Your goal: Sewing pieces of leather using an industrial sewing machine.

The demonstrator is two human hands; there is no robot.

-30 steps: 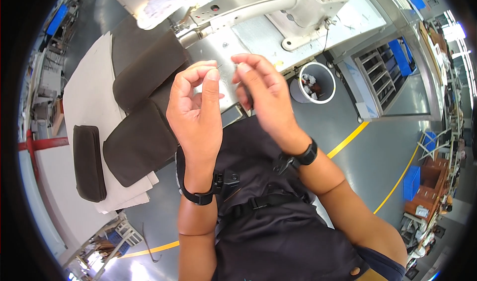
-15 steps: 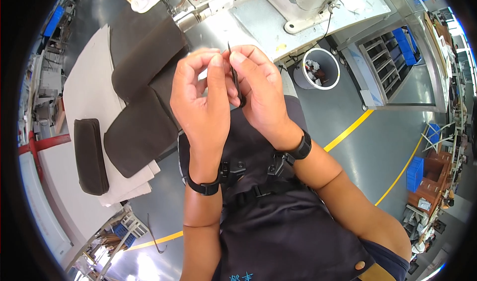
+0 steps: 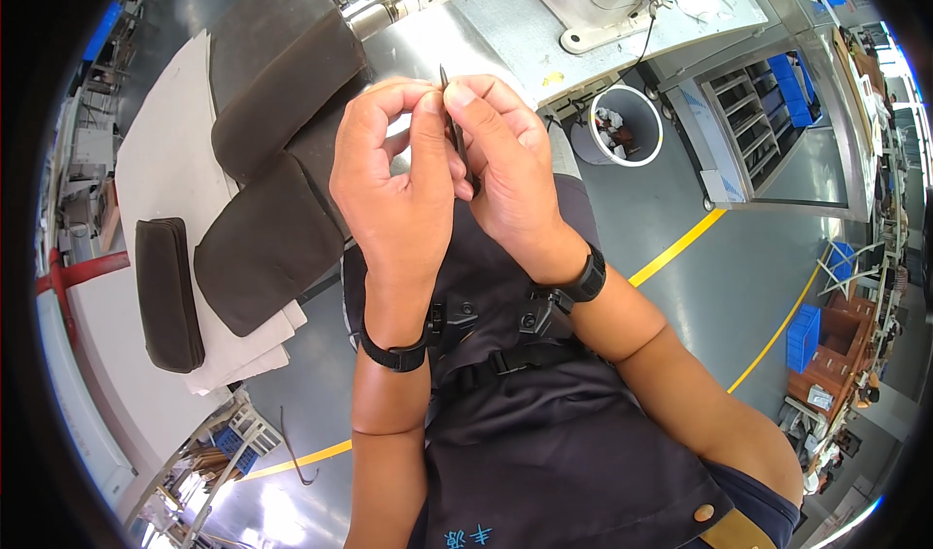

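Observation:
My right hand grips a slim dark pointed tool between thumb and fingers. Its tip points up and away from me; whether it is tweezers or small snips I cannot make out. Close beside it, my left hand is closed in a pinch, thumb against forefinger near the tool's tip. Whatever sits in that pinch is hidden or too small to name. Both hands are raised in front of a white sewing machine, above my dark apron.
At left, dark brown padded panels and a narrow dark stack lie on pale sheets. A white bin with scraps stands right of the machine table. Farther right is a metal-framed rack.
Both hands stay together in nearly the same pose. The tool has tilted slightly, and the whole view has shifted a little.

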